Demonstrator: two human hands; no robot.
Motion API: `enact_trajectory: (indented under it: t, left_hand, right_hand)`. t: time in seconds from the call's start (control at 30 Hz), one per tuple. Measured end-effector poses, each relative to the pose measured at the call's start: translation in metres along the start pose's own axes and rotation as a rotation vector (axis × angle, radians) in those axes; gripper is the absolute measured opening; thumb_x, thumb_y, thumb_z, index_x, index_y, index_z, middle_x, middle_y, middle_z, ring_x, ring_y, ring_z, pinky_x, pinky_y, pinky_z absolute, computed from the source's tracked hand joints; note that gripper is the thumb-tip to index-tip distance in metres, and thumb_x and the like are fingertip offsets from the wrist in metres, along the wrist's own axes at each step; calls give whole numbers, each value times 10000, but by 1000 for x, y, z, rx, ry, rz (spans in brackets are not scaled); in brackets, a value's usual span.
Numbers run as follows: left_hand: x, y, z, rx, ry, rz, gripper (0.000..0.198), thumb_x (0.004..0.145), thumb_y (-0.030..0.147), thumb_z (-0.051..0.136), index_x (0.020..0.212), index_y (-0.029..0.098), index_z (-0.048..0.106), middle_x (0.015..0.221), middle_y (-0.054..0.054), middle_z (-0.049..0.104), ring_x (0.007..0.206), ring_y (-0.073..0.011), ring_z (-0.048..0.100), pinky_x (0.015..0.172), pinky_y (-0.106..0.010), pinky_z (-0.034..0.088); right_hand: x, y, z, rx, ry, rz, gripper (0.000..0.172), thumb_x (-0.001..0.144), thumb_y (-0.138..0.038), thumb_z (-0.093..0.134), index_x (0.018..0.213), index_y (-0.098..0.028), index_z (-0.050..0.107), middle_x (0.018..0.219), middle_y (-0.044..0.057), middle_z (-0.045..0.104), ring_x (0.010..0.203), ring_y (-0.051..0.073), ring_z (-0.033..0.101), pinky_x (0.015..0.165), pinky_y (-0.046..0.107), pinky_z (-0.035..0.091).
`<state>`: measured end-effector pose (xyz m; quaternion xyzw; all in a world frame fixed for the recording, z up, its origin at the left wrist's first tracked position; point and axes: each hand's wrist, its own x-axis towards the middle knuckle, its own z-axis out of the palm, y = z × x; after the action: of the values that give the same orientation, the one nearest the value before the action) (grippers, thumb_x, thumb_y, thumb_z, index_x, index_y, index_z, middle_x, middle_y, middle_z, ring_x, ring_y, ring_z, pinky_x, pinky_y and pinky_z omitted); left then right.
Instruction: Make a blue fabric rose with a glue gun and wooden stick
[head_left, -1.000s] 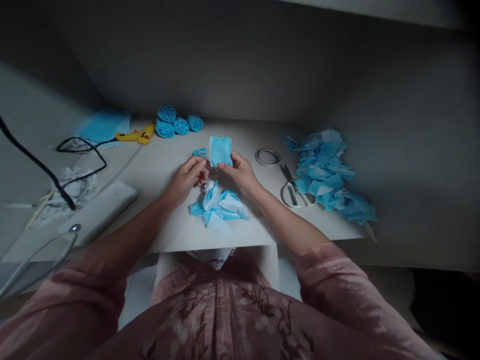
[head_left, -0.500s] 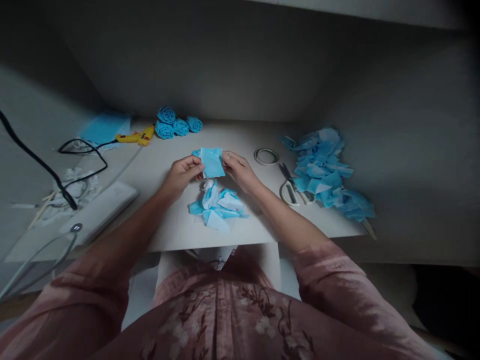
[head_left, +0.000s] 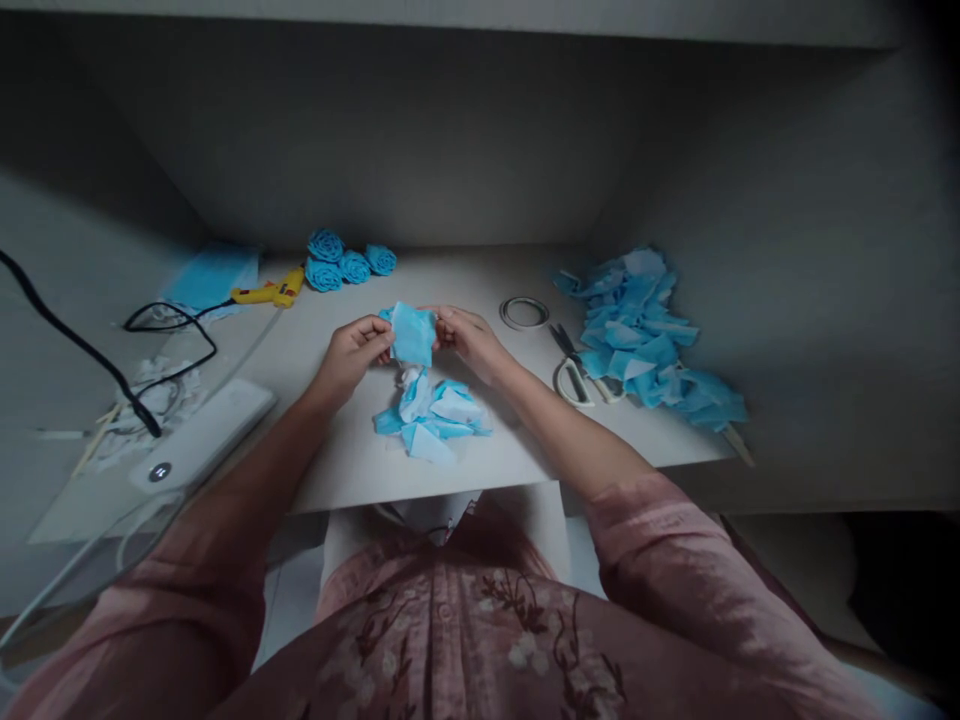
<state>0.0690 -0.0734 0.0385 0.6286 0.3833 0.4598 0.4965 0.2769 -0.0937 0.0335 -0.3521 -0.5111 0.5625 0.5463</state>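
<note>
A small blue square piece [head_left: 412, 334] is held up above the desk between my two hands. My left hand [head_left: 357, 352] pinches its left side, with a bit of darker blue showing behind the top left corner. At its upper right edge, the fingers of my right hand [head_left: 466, 338] are closed on it. Just below the hands, a loose heap of blue and white pieces [head_left: 439, 415] lies on the desk [head_left: 352, 470].
Several blue rosettes [head_left: 325, 275] sit at the back beside a yellow glue gun [head_left: 277, 291]. A white power strip [head_left: 210, 435] lies left. On the right are a tape ring [head_left: 524, 313], scissors [head_left: 574, 382] and a long blue pile [head_left: 637, 325].
The blue square has tilted, and its upper right corner is now nearer my right fingertips. Both hands have shifted slightly left. The whole view has also moved a little.
</note>
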Motion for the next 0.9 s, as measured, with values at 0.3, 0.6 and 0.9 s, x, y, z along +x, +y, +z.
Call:
enact_trajectory:
  t: [0.3,0.6,0.9]
  left_hand:
    - [27,19,-9,268,75,135,102,747,274,720,773,191,668,691,9,598,636,-138,515,621,-252,415]
    - [16,20,46,515,167,474,73,827,212,658,757,201,675,740,5,627,675,-138,513,683,-277,408]
    - [14,4,47,286,222,192,103,793,254,708,736,196,645,674,22,643,618,-120,533,597,-225,420]
  right_hand:
    - [4,1,-2,-94,102,-101,426,680,-583,852,781,-195,706,729,-21,629,726,135,543,731,275,443]
    - [8,7,-10,-176,265,-214,372,773,-559,771,780,-193,702,739,-24,621,743,127,528,740,266,439]
    - [1,10,-3,-406,182,-281,353,845,-543,702,843,-192,737,806,7,694,743,146,567,723,277,458]
